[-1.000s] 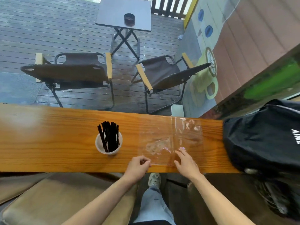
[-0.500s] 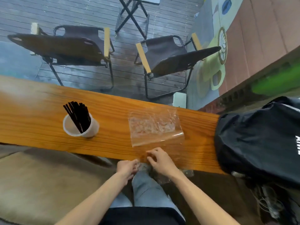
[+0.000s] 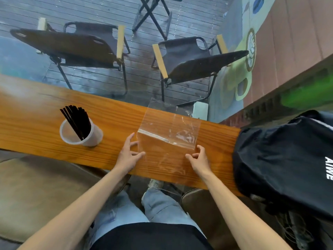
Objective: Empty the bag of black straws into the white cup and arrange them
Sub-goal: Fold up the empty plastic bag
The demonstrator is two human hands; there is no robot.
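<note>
The white cup (image 3: 93, 137) stands on the wooden counter (image 3: 36, 127), left of centre, with the black straws (image 3: 76, 120) bunched in it and leaning left. The empty clear plastic bag (image 3: 169, 130) lies flat on the counter with a fold line across it; its far end sticks out past the counter's far edge. My left hand (image 3: 128, 156) rests with fingers spread at the bag's left edge. My right hand (image 3: 199, 160) pinches the bag's right edge with thumb and fingers.
A black backpack (image 3: 281, 159) sits on the counter's right end, close to my right hand. Two folding chairs (image 3: 189, 56) and a small table's legs (image 3: 151, 13) stand on the deck beyond the counter. A cushioned seat (image 3: 36, 192) lies below on the left.
Both hands have come up from the counter's near edge to the bag's two sides. The bag has been spread out longer across the counter, folded part now at the far side. The view shifted.
</note>
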